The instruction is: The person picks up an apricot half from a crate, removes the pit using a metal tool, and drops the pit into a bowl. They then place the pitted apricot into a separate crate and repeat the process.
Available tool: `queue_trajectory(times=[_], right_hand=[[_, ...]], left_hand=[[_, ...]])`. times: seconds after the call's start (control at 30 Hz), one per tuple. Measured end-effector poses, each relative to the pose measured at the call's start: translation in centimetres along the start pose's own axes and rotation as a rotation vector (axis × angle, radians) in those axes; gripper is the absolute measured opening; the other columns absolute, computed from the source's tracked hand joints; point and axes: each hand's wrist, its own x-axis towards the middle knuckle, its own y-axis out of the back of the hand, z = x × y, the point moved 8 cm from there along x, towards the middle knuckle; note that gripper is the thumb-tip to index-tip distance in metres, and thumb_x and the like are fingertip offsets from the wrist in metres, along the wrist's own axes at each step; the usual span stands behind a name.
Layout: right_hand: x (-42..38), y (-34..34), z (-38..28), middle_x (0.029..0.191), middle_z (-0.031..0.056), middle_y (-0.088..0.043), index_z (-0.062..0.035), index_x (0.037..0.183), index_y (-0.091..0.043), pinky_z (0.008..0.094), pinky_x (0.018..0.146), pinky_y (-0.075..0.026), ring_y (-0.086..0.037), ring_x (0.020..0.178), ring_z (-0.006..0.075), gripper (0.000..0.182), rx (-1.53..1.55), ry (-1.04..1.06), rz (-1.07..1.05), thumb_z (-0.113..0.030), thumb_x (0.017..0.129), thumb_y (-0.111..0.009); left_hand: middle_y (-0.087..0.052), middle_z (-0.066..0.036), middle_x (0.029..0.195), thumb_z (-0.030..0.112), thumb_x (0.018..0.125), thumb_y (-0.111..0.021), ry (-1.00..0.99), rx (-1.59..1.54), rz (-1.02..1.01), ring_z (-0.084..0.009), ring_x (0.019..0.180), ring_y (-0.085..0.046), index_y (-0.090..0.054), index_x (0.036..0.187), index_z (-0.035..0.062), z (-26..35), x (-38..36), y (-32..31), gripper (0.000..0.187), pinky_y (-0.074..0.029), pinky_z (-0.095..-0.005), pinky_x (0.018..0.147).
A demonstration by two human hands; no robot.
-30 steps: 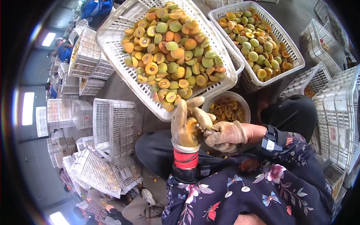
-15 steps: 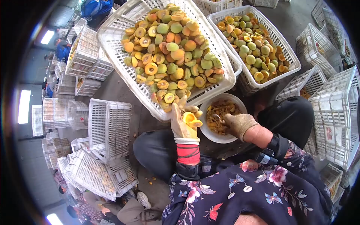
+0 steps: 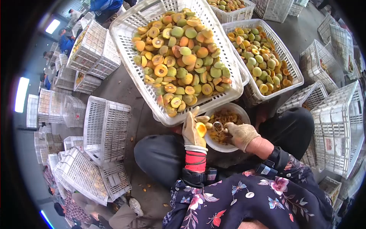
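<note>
My gloved left hand (image 3: 193,129) is closed around a yellow-orange peach half (image 3: 201,129), its hollow cut side showing. Beside it my gloved right hand (image 3: 242,135) grips a small metal loop tool (image 3: 218,126), whose ring points toward the left hand; its handle is mostly hidden. Both hands are over the near rim of a white bowl (image 3: 222,147) containing brownish-yellow scraps. Just beyond, a tilted white crate (image 3: 131,76) holds many halved peaches (image 3: 179,61), some with pits in them.
A second white crate (image 3: 293,63) of peach halves stands at the right. Stacked crates rise on the left (image 3: 106,129) and right (image 3: 337,129). My bent knees (image 3: 158,156) flank the bowl. Another person (image 3: 76,208) sits at lower left.
Two loose pieces at my left hand are now down to one visible peach half. The loop tool's ring has come into view at my right hand, closer to the left. The view has shifted slightly.
</note>
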Motion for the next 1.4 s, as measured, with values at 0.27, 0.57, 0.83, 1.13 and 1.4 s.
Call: queue_trajectory(times=[0.27, 0.57, 0.83, 1.13, 1.4], right_hand=[[2.7, 1.2, -1.1, 0.103, 0.0122, -0.07, -0.017, 0.119, -0.061, 0.0448, 0.086, -0.052, -0.067, 0.094, 0.036, 0.035, 0.093, 0.128, 0.163, -0.031, 0.087, -0.059], [8.1, 17.2, 9.5, 0.1, 0.0104, -0.066, -0.0076, 0.107, -0.063, 0.0343, 0.079, -0.052, -0.064, 0.086, 0.0247, 0.032, 0.209, -0.191, 0.721, -0.028, 0.084, -0.069], [21.9, 15.7, -4.9, 0.106, 0.0191, -0.069, -0.011, 0.123, -0.057, 0.0446, 0.086, -0.05, -0.065, 0.101, 0.038, 0.049, 0.131, -0.02, 0.596, -0.036, 0.082, -0.068], [17.4, 16.1, -4.5, 0.076, 0.009, -0.067, -0.008, 0.09, -0.065, 0.0378, 0.065, -0.052, -0.065, 0.071, 0.0243, 0.021, 0.417, -0.095, 0.361, -0.029, 0.084, -0.065], [7.1, 3.0, -3.2, 0.094, 0.0153, -0.069, -0.0093, 0.11, -0.06, 0.0429, 0.074, -0.052, -0.067, 0.082, 0.0337, 0.03, 0.302, 0.102, 0.05, -0.025, 0.085, -0.065]], left_hand=[[-0.065, -0.013, 0.119, 0.047, 0.104, -0.039, -0.05, 0.07, -0.364, -0.0186, 0.092, -0.067, -0.054, 0.133, 0.0007, -1.8, -1.2, -4.3, 0.056, -0.054, -0.0304, 0.08], [-0.067, -0.016, 0.111, 0.043, 0.104, -0.042, 0.103, -0.007, -0.111, -0.0235, 0.09, -0.068, -0.056, 0.13, 0.0022, -1.7, 0.5, -0.1, 0.05, -0.055, -0.0312, 0.078], [-0.065, -0.014, 0.114, 0.041, 0.101, -0.049, 0.143, -0.004, -0.09, -0.0228, 0.095, -0.066, -0.06, 0.126, 0.0092, -1.2, 1.1, -0.6, 0.042, -0.052, -0.0334, 0.085], [-0.058, -0.015, 0.127, 0.049, 0.099, -0.049, -0.012, -0.084, -0.151, -0.0239, 0.097, -0.064, -0.052, 0.135, 0.01, 0.1, 1.6, -0.6, 0.053, -0.05, -0.0349, 0.087], [-0.064, -0.017, 0.117, 0.034, 0.106, -0.037, -0.106, 0.066, -0.248, -0.0247, 0.107, -0.062, -0.048, 0.135, -0.0045, -0.5, 0.3, -2.8, 0.049, -0.05, -0.0347, 0.093]])
